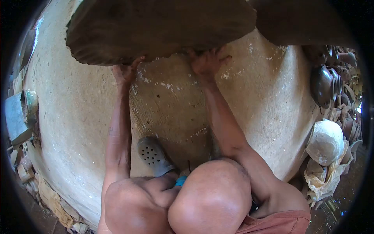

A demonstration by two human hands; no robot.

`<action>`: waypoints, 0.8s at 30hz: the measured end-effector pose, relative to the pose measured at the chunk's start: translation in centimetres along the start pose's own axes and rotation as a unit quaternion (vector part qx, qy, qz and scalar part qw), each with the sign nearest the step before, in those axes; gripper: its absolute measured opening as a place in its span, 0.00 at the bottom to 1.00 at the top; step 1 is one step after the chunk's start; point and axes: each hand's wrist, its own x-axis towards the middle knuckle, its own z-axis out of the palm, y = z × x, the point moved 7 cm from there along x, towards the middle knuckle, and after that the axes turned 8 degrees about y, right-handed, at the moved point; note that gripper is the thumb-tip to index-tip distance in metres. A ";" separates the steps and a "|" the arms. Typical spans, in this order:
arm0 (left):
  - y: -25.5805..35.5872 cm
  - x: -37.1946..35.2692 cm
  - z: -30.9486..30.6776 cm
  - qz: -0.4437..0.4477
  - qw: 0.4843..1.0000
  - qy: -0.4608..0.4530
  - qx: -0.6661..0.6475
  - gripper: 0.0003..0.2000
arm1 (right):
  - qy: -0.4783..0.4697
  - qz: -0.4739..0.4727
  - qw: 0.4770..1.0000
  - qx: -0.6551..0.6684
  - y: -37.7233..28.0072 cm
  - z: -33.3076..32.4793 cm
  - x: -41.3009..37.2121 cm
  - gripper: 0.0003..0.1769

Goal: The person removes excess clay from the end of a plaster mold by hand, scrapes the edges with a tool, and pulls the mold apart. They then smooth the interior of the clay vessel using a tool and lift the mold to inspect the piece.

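A large, dark brown slab (159,29), apparently wet clay, with a ragged, scalloped edge, fills the top of the head view. My left hand (126,72) is at the slab's near edge, left of its middle; its thumb shows and the other fingers are hidden by the slab. Farther right, my right hand (207,63) grips the same edge, with some fingers spread outward and the rest out of sight. Both arms reach straight forward past my bent knees. The slab's far side lies outside the view.
A second dark shape (304,23) occupies the top right. Dark rounded pots (322,84) line the right side, above a pale bowl-like piece (326,142) resting on crumpled sheeting (321,179). A bluish container (17,119) stands left. My clog (152,154) rests on the pale floor (78,136).
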 end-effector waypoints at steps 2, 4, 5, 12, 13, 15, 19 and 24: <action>-0.1 0.1 -0.1 -0.016 1.000 -0.003 -0.021 0.39 | 0.017 -0.003 1.000 0.026 -0.4 -0.6 0.4 0.66; 2.1 -0.6 -0.6 0.012 0.997 -0.030 -0.072 0.39 | 0.150 -0.045 0.987 0.047 0.4 1.8 1.0 0.65; 3.2 -0.8 -0.8 0.036 0.991 -0.062 -0.117 0.40 | 0.271 -0.084 0.957 0.067 0.3 1.4 0.7 0.64; 3.8 -3.8 -4.0 0.006 0.991 0.105 0.079 0.28 | 0.033 0.002 0.984 0.177 1.7 -4.2 -2.5 0.51; 3.9 -4.2 -3.1 -0.008 0.992 0.054 0.110 0.29 | -0.033 0.015 0.983 0.181 1.3 -3.2 -2.6 0.47; 4.7 -4.5 -2.4 -0.024 0.989 -0.003 0.147 0.31 | -0.105 0.034 0.976 0.185 0.5 -2.1 -2.7 0.43; 4.9 -2.3 -1.5 -0.045 0.974 -0.049 0.215 0.37 | -0.117 0.032 0.981 0.150 -1.5 -2.9 -0.9 0.50; 4.0 -1.9 -1.2 -0.004 0.981 0.032 0.189 0.43 | -0.109 0.040 0.986 0.116 -1.8 -2.9 -0.4 0.55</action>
